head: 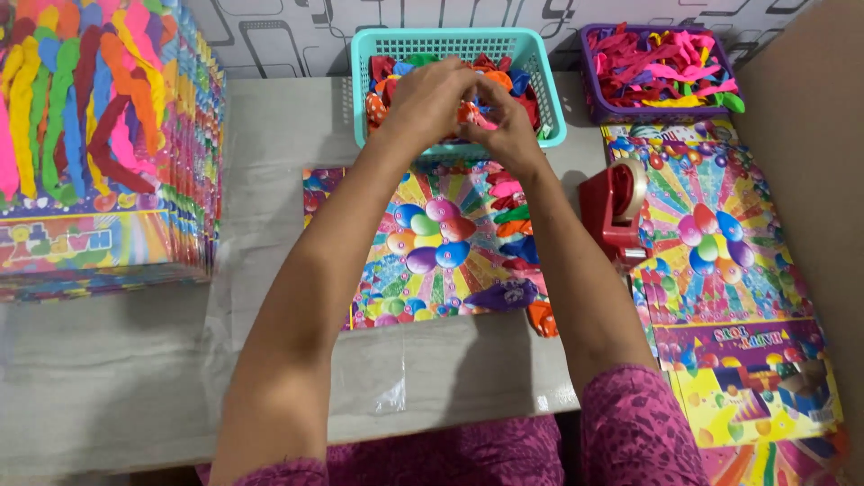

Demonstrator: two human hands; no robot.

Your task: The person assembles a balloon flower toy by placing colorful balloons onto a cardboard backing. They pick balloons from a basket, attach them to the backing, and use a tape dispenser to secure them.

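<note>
A grey table (117, 378) carries a teal basket (454, 45) of balloons (382, 76). Over it, the left hand (427, 99) and right hand (508, 130) meet, fingers curled; whatever they pinch is hidden. Below lies a bright card (432, 243).

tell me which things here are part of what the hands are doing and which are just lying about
In use: left hand and right hand over the teal basket of balloons; printed card; balloon row.

Lying about: tape dispenser, purple basket, finished card stack, spare cards.
</note>
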